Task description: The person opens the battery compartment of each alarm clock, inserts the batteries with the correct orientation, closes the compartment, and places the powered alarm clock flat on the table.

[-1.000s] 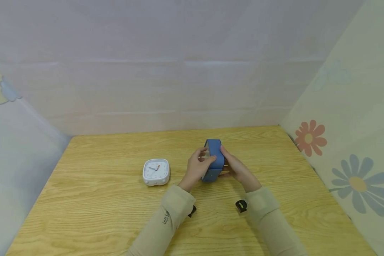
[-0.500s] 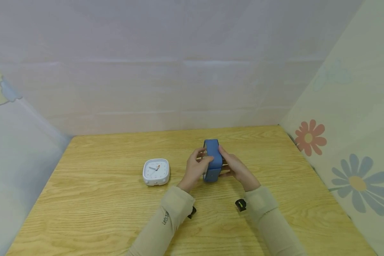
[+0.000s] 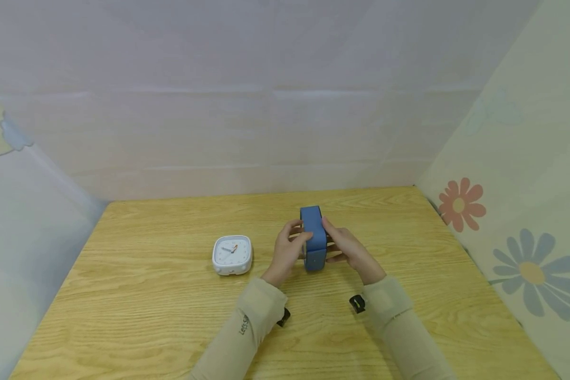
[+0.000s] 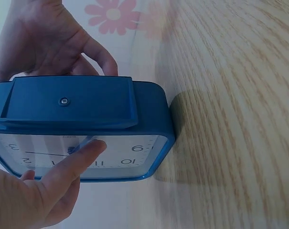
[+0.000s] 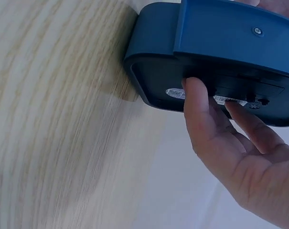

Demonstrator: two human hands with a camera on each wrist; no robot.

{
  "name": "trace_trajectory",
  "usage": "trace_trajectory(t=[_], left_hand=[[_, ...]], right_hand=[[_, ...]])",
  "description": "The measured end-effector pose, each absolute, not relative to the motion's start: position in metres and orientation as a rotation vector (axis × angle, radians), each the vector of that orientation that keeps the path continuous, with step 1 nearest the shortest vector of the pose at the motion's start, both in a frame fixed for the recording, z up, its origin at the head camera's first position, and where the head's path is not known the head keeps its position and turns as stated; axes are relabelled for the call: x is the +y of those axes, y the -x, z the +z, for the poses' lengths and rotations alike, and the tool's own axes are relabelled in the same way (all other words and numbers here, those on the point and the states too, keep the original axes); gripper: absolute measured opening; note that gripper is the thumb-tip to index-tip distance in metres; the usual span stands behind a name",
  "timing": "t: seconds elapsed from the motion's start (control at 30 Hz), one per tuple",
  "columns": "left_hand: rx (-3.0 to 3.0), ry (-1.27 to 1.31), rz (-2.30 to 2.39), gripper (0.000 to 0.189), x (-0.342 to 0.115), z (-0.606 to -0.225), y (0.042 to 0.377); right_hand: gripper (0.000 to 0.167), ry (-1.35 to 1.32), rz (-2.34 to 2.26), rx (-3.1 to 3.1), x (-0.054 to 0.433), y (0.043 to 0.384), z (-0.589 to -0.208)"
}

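Note:
A blue alarm clock (image 3: 315,240) stands on its side on the table, between both hands. Its white dial (image 4: 118,155) faces the left hand, upside down in the left wrist view. The left hand (image 3: 285,256) holds it from the dial side, one finger lying across the face. From the back, the right hand (image 3: 356,256) grips it, thumb at the edge of the casing. In the right wrist view, fingertips of that hand (image 5: 244,162) are at the dark back panel (image 5: 158,81), near small knobs (image 5: 256,100) and a label.
A white square clock (image 3: 233,254) rests on the wood-grain table (image 3: 147,295) to the left of the hands. Pale walls surround the table; the right wall (image 3: 551,211) carries printed flowers. Dark wrist devices (image 3: 358,304) hang below the cuffs.
The blue alarm clock has shifted and turned slightly to the left, both hands going with it. The white clock has stayed in place.

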State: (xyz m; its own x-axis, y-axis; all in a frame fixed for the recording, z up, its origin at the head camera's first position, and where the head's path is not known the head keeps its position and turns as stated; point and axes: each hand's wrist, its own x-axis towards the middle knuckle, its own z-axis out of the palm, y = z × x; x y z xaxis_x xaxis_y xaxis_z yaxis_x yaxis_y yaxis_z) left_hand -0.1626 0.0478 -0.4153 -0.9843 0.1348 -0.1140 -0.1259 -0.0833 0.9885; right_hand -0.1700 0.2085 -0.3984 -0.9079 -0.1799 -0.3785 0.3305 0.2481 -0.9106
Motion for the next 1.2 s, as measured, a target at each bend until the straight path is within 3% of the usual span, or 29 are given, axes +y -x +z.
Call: trace_trajectory(t=[0.2, 0.43, 0.6, 0.9, 1.2], left_hand=[[1.945, -0.002, 2.235, 0.046, 0.045, -0.418, 0.161], [1.858, -0.008, 2.300, 0.047, 0.040, -0.416, 0.158], [1.793, -0.003, 2.341, 0.047, 0.037, -0.425, 0.161], [1.772, -0.007, 2.349, 0.047, 0.031, -0.425, 0.160], [1.769, -0.043, 2.325, 0.051, 0.024, -0.424, 0.160]], right_hand=[[0.075, -0.143, -1.671, 2.161, 0.207, 0.170, -0.399], [0.079, -0.129, -1.639, 2.188, 0.207, 0.170, -0.403], [0.062, -0.107, -1.635, 2.198, 0.207, 0.169, -0.409], [0.047, -0.055, -1.642, 2.208, 0.206, 0.169, -0.411], [0.047, -0.016, -1.640, 2.199, 0.208, 0.170, -0.415]])
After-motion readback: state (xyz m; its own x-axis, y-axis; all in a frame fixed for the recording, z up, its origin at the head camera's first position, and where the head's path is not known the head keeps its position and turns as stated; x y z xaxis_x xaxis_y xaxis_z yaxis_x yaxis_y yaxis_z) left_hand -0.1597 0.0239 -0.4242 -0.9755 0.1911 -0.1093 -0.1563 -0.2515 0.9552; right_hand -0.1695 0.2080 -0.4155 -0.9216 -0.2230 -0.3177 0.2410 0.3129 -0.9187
